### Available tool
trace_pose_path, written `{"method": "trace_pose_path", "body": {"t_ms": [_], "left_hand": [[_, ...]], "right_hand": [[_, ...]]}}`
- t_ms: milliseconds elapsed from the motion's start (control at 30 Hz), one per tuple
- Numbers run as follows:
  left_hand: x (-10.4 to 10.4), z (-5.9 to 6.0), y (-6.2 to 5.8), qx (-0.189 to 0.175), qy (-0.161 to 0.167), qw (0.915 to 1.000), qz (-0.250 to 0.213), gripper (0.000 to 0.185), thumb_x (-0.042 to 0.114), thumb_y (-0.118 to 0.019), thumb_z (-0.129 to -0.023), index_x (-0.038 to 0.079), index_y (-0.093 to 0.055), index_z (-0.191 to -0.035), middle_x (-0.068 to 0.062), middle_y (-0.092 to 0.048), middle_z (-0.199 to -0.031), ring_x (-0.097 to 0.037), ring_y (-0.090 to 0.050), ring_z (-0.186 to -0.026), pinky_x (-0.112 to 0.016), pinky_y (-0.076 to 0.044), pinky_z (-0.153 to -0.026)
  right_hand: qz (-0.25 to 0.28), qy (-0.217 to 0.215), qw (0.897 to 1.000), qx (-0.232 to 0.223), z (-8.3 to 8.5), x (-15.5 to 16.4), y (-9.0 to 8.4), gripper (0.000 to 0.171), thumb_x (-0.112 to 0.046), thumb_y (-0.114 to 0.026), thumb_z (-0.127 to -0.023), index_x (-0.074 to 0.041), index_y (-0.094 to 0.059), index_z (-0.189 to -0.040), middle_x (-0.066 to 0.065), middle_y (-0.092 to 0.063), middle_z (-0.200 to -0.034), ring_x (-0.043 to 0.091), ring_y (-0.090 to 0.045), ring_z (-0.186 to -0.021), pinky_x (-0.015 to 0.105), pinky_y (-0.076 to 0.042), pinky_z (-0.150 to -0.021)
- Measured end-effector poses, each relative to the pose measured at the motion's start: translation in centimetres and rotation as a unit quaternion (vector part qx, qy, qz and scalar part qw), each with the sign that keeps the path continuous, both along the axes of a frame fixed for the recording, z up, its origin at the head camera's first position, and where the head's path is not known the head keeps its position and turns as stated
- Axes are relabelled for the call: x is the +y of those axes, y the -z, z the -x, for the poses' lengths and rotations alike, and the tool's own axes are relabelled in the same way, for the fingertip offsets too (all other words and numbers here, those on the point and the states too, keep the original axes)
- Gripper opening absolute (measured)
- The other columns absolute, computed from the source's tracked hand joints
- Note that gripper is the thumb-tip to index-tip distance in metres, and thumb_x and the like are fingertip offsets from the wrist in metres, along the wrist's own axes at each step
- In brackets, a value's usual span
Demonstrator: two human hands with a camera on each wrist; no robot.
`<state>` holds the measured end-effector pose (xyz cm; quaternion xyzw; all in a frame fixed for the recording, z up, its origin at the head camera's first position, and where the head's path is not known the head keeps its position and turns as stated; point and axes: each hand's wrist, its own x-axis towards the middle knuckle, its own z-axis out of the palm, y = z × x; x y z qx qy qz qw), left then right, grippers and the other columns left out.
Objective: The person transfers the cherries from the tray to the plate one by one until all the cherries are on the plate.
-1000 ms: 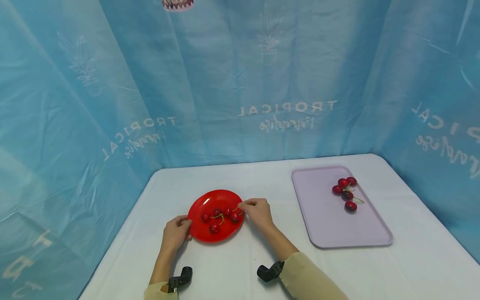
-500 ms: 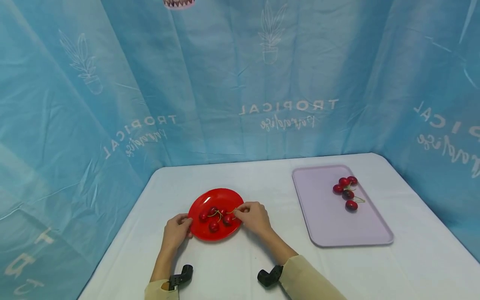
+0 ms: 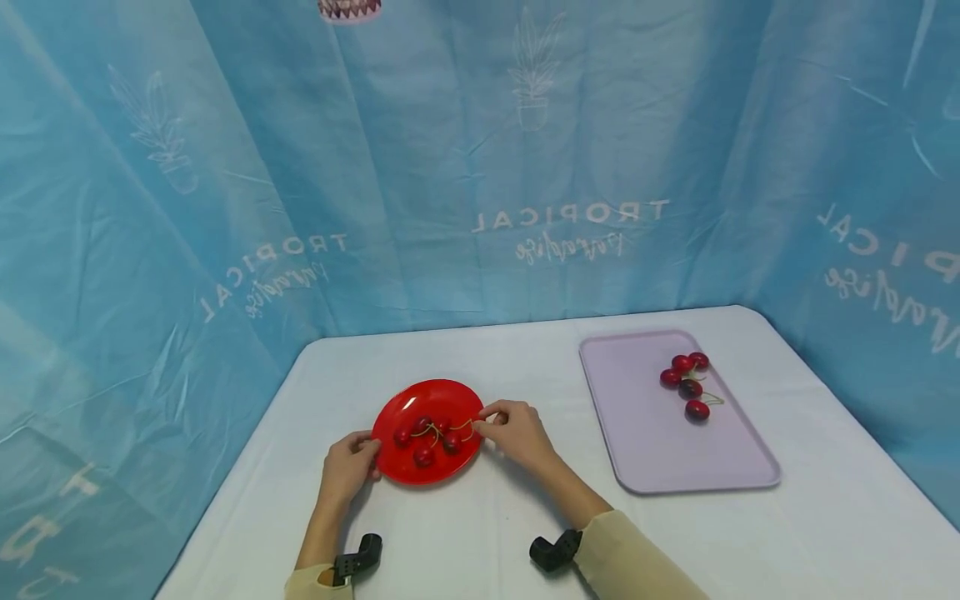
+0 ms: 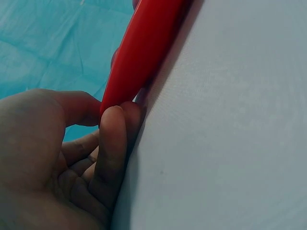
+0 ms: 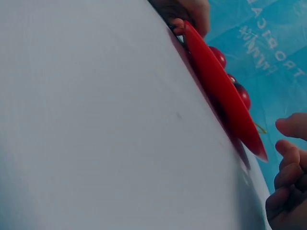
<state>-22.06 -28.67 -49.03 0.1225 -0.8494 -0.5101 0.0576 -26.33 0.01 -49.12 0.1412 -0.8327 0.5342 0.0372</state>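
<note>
So the left hand (image 3: 348, 468) is pinching the red plate (image 3: 442, 473); the right hand (image 3: 517, 429) has its fingers (image 5: 291, 126) slightly apart, nothing held. Nearest cherry (image 3: 452, 442) sits on the plate, just left of them, stem pointing their way.

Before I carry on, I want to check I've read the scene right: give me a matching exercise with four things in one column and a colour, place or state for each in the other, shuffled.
Things
1. Left hand
2. Plate
3. Right hand
4. Tray

Colour, place or state
A. Pale purple
B. At the plate's right edge in the head view
C. Pinching the plate's left edge in the head view
D. Red

Right pairs
1-C, 2-D, 3-B, 4-A
</note>
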Motion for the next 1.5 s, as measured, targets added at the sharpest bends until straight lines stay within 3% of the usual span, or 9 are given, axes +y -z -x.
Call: {"method": "trace_pose_path", "body": {"t_ms": [333, 533, 933, 1233, 1500], "left_hand": [[0.0, 0.3, 0.1, 0.001, -0.002, 0.9999, 0.015, 0.036, 0.021, -0.056, -0.095, -0.001, -0.059, -0.123, -0.009, -0.062, -0.085, -0.019, -0.059, -0.054, -0.025, -0.048, -0.058], [0.2, 0.2, 0.3, 0.002, -0.003, 1.0, 0.004, 0.035, 0.02, -0.056, -0.095, -0.001, -0.059, -0.123, -0.011, -0.062, -0.085, -0.019, -0.06, -0.054, -0.024, -0.049, -0.058], [0.0, 0.1, 0.2, 0.0, -0.002, 0.9999, 0.012, 0.037, 0.021, -0.056, -0.094, -0.001, -0.059, -0.123, -0.01, -0.063, -0.087, -0.018, -0.06, -0.056, -0.024, -0.049, -0.057], [-0.3, -0.3, 0.0, -0.004, -0.007, 0.9998, 0.016, 0.039, 0.022, -0.056, -0.094, -0.003, -0.056, -0.125, -0.012, -0.062, -0.09, -0.019, -0.059, -0.055, -0.023, -0.048, -0.057], [-0.1, -0.1, 0.3, 0.002, 0.0, 1.0, 0.004, 0.038, 0.021, -0.056, -0.094, -0.003, -0.057, -0.124, -0.01, -0.061, -0.087, -0.017, -0.059, -0.054, -0.022, -0.049, -0.055]], "right_hand": [[-0.022, 0.008, 1.0, 0.019, 0.1, 3.3, -1.7, 0.013, -0.023, -0.072, -0.086, -0.015, -0.074, -0.095, -0.002, -0.056, -0.065, 0.015, -0.05, -0.06, 0.03, -0.044, -0.052], [-0.037, -0.002, 0.999, 0.016, 0.0, 4.5, -1.7, 0.01, -0.022, -0.071, -0.087, -0.016, -0.074, -0.094, -0.003, -0.055, -0.066, 0.014, -0.05, -0.061, 0.03, -0.044, -0.054], [-0.011, 0.036, 0.998, 0.042, -0.7, 7.7, -2.6, 0.016, -0.024, -0.07, -0.088, -0.012, -0.075, -0.097, -0.001, -0.057, -0.066, 0.016, -0.049, -0.058, 0.031, -0.041, -0.051], [-0.043, 0.052, 0.997, 0.039, -1.0, 10.6, -3.0, 0.013, -0.025, -0.071, -0.087, -0.016, -0.075, -0.095, -0.001, -0.057, -0.068, 0.018, -0.049, -0.065, 0.032, -0.041, -0.056], [-0.062, 0.068, 0.995, 0.041, -1.2, 13.5, -3.0, 0.017, -0.029, -0.07, -0.088, -0.015, -0.074, -0.097, 0.0, -0.056, -0.07, 0.019, -0.05, -0.065, 0.031, -0.043, -0.055]]}}
